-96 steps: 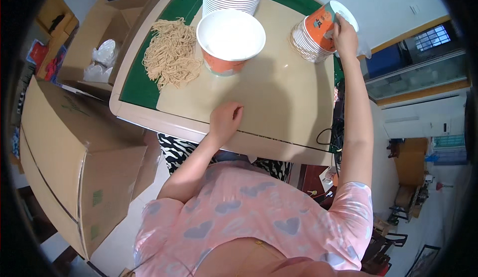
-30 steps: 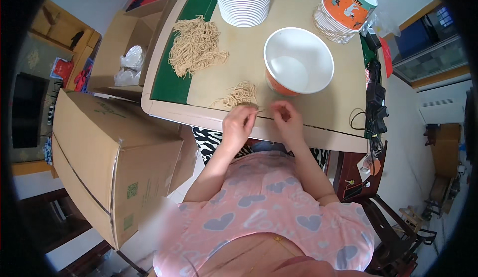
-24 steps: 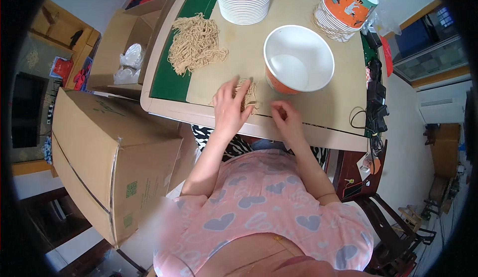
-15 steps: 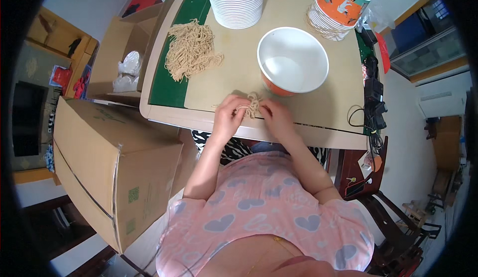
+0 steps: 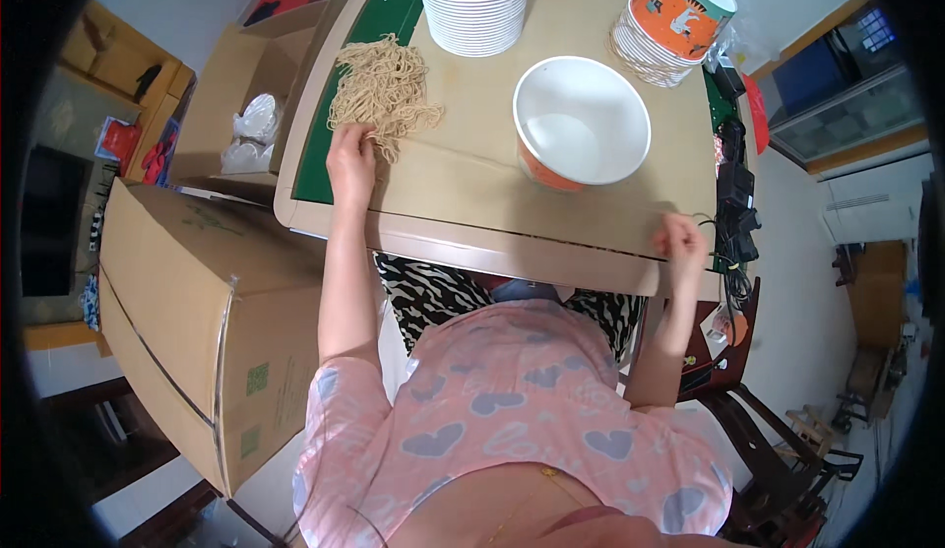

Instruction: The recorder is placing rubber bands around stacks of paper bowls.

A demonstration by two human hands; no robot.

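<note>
My left hand [image 5: 351,166] is at the near left side of a loose heap of beige cord [image 5: 379,80], its fingers pinched on cords at the heap's edge. A faint thin strand runs from the heap toward the bucket; I cannot tell where it ends. My right hand [image 5: 681,243] is over the table's near right edge, left of some black cables. Its fingers look curled but are smeared by motion, and what they hold, if anything, does not show. Between the hands, farther back, a white-lined paper bucket [image 5: 581,120] with an orange outside stands mouth up.
Stacked paper buckets [image 5: 474,6] stand at the far middle, and more orange-printed buckets [image 5: 669,16] at the far right. Black adapters and cables [image 5: 736,189] line the right edge. Left of the table are an open carton [image 5: 221,105] with wrapped white items and a large cardboard box [image 5: 266,351].
My hands were together at the near table edge, working a small bunch of cord. Now they are apart: the left moved to the heap, the right swung far right. The bunch no longer shows there.
</note>
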